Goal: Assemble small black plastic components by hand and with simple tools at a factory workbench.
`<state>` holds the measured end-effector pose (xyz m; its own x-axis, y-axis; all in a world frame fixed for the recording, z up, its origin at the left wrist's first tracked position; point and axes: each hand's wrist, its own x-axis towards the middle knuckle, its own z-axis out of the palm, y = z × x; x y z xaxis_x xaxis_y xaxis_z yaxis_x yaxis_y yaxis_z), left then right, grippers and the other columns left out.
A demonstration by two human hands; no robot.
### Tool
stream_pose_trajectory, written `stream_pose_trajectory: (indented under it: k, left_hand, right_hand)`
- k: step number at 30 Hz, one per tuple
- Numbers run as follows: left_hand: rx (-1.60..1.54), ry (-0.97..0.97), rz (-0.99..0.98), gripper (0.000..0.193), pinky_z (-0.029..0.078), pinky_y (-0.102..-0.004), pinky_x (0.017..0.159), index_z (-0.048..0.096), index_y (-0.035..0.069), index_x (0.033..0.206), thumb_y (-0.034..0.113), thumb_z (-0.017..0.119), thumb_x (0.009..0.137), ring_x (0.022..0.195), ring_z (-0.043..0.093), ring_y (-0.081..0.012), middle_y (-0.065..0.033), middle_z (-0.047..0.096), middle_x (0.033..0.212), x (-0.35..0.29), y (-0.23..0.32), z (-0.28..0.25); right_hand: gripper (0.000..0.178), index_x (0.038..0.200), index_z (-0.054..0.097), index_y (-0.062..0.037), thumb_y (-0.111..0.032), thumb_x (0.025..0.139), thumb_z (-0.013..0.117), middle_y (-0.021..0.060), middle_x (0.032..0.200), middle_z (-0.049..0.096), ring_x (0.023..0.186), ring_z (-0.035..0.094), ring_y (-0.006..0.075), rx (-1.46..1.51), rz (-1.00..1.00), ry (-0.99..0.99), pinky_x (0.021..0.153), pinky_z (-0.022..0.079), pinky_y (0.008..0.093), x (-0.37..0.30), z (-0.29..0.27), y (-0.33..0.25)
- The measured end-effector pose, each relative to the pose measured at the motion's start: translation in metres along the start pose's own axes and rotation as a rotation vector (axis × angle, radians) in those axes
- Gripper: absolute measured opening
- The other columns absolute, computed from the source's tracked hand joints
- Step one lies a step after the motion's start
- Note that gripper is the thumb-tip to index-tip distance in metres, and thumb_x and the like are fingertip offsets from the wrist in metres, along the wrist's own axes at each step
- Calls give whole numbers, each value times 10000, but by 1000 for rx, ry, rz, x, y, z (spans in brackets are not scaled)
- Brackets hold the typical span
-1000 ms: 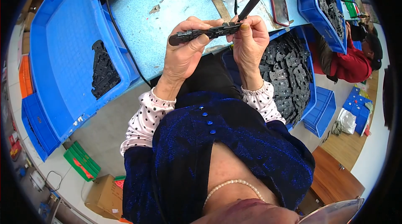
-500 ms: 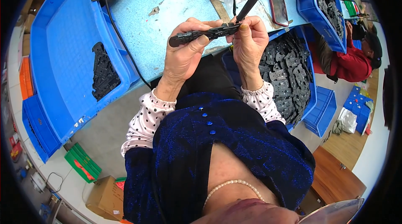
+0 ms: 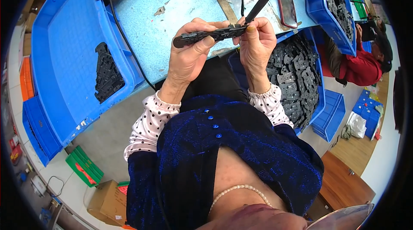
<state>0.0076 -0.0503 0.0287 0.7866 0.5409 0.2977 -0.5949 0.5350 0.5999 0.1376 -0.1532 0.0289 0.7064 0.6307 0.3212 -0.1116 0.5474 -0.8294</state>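
A long black plastic part (image 3: 200, 37) is held level above the near edge of the bench, with both hands on it. My left hand (image 3: 189, 53) pinches its left portion between thumb and fingers. Its right end is gripped by my right hand (image 3: 257, 43), thumb in front. Down from the upper right comes a dark rod-shaped tool (image 3: 260, 5) with a brownish body; its tip meets the part's right end, beside my right thumb. Fingers partly hide that contact.
A large blue tray (image 3: 69, 53) at left holds a small stack of black parts (image 3: 107, 73). Many similar parts fill a blue bin (image 3: 320, 101) at right. A phone (image 3: 287, 8) lies on the light-blue bench (image 3: 142, 27). Another person in red (image 3: 365, 68) sits at far right.
The upper part of the rod-shaped tool has shifted slightly to the right. Both hands and the black part stay nearly where they were.
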Motion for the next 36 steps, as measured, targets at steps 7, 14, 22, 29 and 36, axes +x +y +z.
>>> stream_pose_trajectory:
  k: [7, 14, 22, 29, 36]
  left_hand:
    - [4, -4, 6, 217, 438, -453, 1020, 602, 94, 1056, -7, 622, 865, 1215, 507, -338, -60, 555, 1015, 1, -1, 0]
    - [-14, 7, 1, 222, 438, -460, 1022, 603, 91, 1070, -8, 614, 871, 1218, 505, -340, -62, 552, 1016, 1, -1, 1]
    - [-32, 25, 30, 207, 442, -452, 1016, 608, 69, 1061, -20, 602, 874, 1189, 530, -328, -76, 591, 1045, 1, 2, -1]
    - [236, -36, -168, 406, 447, -345, 988, 587, 27, 1191, 10, 687, 798, 1094, 591, -227, -108, 642, 1114, -6, 4, 33]
    - [1063, -43, -50, 345, 530, -295, 843, 636, 9, 1104, -12, 698, 764, 956, 652, -191, -93, 673, 1023, -33, 127, 27]
  right_hand:
    - [188, 924, 505, -8, -156, 921, 620, 156, 855, 620, 602, 564, 152, -10, 1, 7, 513, 463, 234, 1, 1, -1]
    - [185, 916, 506, -8, -159, 927, 613, 150, 839, 614, 583, 556, 151, -20, -3, 17, 504, 456, 230, 3, 1, -1]
    - [159, 942, 528, -8, -146, 929, 607, 110, 857, 607, 640, 569, 140, -3, 29, 12, 554, 472, 239, 4, 3, 0]
    - [184, 1110, 559, -20, -123, 958, 549, 52, 912, 628, 810, 587, 114, -248, 31, 239, 712, 484, 246, -22, -28, -8]
    - [178, 1070, 593, -25, -158, 964, 545, 34, 910, 635, 796, 597, 122, -464, 347, 226, 728, 495, 268, -63, -246, -120]
